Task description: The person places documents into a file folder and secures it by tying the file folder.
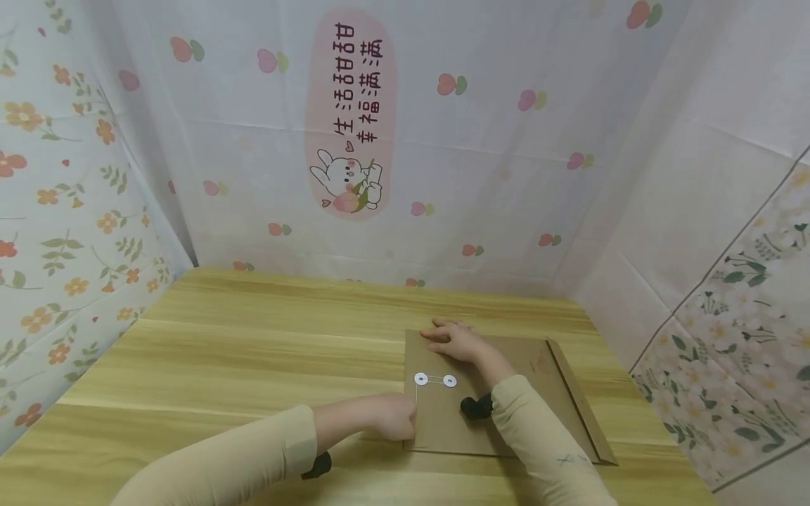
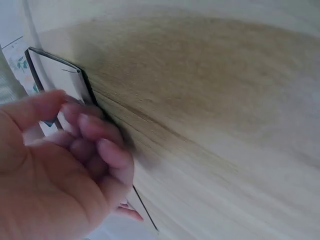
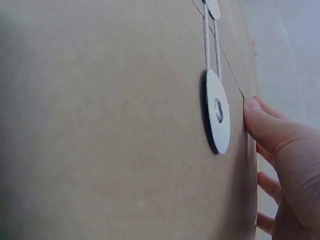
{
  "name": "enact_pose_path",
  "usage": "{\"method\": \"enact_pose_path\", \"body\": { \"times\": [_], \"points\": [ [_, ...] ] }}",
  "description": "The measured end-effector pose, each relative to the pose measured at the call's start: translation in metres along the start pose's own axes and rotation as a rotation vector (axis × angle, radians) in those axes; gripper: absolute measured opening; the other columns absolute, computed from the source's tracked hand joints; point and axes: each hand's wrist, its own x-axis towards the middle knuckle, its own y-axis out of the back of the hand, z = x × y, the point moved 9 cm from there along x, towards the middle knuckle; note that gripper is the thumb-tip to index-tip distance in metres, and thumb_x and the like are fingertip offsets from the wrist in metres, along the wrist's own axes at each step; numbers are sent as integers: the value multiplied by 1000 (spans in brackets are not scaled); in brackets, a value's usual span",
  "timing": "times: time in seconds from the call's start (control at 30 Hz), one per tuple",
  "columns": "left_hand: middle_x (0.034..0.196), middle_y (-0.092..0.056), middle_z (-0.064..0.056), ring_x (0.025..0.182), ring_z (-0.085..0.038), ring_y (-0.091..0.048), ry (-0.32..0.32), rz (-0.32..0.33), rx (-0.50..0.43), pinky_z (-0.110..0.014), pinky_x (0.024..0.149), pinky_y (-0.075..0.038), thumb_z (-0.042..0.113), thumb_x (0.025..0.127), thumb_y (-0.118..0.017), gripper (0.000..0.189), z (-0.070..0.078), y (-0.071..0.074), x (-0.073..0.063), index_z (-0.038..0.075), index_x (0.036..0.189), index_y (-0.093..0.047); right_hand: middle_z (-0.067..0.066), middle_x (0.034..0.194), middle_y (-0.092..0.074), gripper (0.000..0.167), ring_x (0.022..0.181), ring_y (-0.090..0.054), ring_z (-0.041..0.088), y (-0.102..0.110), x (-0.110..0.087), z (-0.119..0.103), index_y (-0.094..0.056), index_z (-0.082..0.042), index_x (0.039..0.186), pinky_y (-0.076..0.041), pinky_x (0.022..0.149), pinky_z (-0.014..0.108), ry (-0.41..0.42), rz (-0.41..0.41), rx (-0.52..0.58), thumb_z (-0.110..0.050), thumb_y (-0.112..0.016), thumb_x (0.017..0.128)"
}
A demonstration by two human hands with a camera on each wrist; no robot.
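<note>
A brown paper envelope [image 1: 462, 429] lies flat on the wooden table. Two white button discs [image 1: 449, 381] on it are linked by a thin string [image 3: 207, 45]. My left hand [image 1: 394, 416] is at the near left edge, fingers curled in. Its thumb and forefinger pinch together in the left wrist view, where the hand [image 2: 60, 175] hides most of what they hold; a string end runs from the left disc toward it. My right hand [image 1: 457, 340] holds the far edge. In the right wrist view the thumb [image 3: 270, 127] presses the face, other fingers past the edge.
The wood-grain table [image 1: 253, 351] extends left of the envelope. A patterned curtain [image 1: 481, 154] hangs behind, with a floral cloth [image 1: 76, 232] at the left and another cloth at the right. Dark wrist devices [image 1: 476, 407] sit by both cuffs.
</note>
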Motion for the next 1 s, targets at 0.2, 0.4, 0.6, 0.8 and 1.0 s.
{"method": "enact_pose_path", "body": {
  "times": [0.2,0.4,0.6,0.8,1.0],
  "points": [
    [42,-29,13,38,0,-24,-109,-8,-50,-15,38,-19,3,84,-57,45,9,-10,1,17,48,-35,11,153,-30,41,139,-19,40,-2,0,1,-58,-25,134,-4,105,69,-12,-10,-9,-34,-60,94],
    [45,-30,16,40,3,-25,-248,-21,-17,-13,40,-21,4,81,-60,38,23,-17,1,15,50,-41,8,153,-30,41,139,-20,38,-2,2,2,-58,-27,134,-6,106,67,-19,-13,-25,-37,-59,94],
    [51,-38,18,45,5,-30,-342,-115,-39,-11,43,-27,8,87,-60,23,35,-26,-4,10,64,-62,12,153,-30,41,139,-20,40,1,2,-3,-58,-25,135,-9,106,67,5,-26,-42,-36,-59,95],
    [61,-49,16,55,6,-41,-409,-166,-44,-11,51,-38,6,90,-61,14,37,-25,-7,4,78,-69,15,152,-30,43,138,-20,43,3,0,-5,-55,-22,138,-11,104,69,27,-39,-74,-33,-58,96],
    [62,-54,15,56,4,-45,-317,-81,-21,-12,53,-41,7,87,-64,11,12,-7,-1,8,79,-70,18,150,-32,50,136,-25,43,7,-6,-8,-52,-17,139,-18,106,64,49,-2,-39,-30,-64,92]
  ]
}}
